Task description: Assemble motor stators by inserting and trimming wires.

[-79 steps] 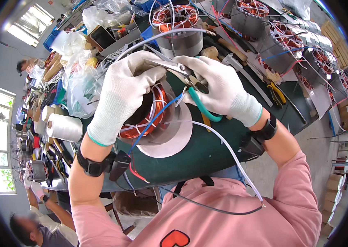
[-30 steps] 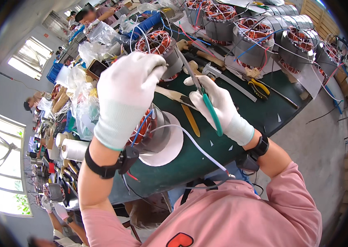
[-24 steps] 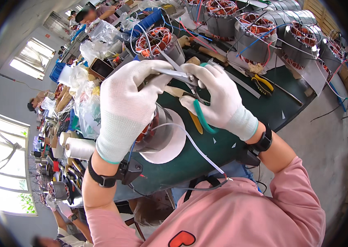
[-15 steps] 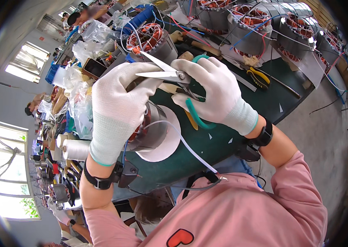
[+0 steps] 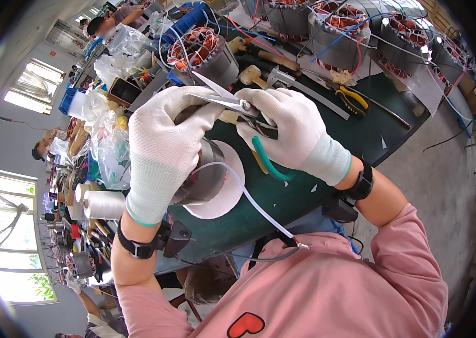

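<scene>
Scissors with green handles [image 5: 271, 162] are gripped in my gloved right hand [image 5: 291, 121], their blades [image 5: 222, 97] parted and pointing left. Beside the blades, my gloved left hand [image 5: 164, 127] is closed in a pinch, thumb against forefinger. Whatever lies between its fingertips is too small or hidden to make out. Below my hands a grey motor stator [image 5: 209, 174], partly covered by my left hand, stands on a round white pad [image 5: 235, 163]. A white sleeved lead [image 5: 255, 200] curves from it toward my pink shirt.
Several stators with copper windings [image 5: 336, 39] line the back, another [image 5: 207, 53] just beyond my left hand. A mallet [image 5: 253, 74], a caliper [image 5: 311, 93] and yellow-black pliers [image 5: 353, 100] lie on the green table [image 5: 356, 141]. White thread spools [image 5: 104, 204] stand left. Other people work far left.
The scissor blades have drawn closer together, and the right hand's fingers have closed a little. My left hand keeps its pinch almost in place.
</scene>
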Tool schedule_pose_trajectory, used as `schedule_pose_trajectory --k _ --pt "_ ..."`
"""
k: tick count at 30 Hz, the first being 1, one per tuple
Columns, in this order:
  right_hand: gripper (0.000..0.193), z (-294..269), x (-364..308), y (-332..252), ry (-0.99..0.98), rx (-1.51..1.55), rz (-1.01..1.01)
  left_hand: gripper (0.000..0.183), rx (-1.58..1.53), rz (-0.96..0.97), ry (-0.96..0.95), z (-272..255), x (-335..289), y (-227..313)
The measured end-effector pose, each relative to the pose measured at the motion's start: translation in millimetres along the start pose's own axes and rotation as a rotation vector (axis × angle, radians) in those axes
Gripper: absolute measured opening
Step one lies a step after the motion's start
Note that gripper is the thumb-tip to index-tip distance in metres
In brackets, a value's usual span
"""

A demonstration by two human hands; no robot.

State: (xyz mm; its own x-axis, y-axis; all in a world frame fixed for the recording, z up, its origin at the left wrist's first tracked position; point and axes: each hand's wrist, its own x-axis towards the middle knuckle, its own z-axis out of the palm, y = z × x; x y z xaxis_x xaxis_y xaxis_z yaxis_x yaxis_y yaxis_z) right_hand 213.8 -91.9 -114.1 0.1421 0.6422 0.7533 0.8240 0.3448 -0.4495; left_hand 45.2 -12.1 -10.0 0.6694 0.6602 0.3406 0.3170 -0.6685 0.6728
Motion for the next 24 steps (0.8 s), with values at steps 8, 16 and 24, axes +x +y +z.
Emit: schedule_pose_trajectory --k 8,16,24 --pt "0.037 -3 -9 10 -0.045 0.015 0.006 0.016 -0.015 -0.035 -0.046 10 1 -3" --pt "0.022 -17 -33 12 -0.100 0.349 0.378 0.014 -0.005 0.230 0.192 -4 -11 19" --pt "0.029 -84 -83 -10 -0.256 0.629 0.648 0.064 0.450 0.587 -0.107 -1 -77 73"
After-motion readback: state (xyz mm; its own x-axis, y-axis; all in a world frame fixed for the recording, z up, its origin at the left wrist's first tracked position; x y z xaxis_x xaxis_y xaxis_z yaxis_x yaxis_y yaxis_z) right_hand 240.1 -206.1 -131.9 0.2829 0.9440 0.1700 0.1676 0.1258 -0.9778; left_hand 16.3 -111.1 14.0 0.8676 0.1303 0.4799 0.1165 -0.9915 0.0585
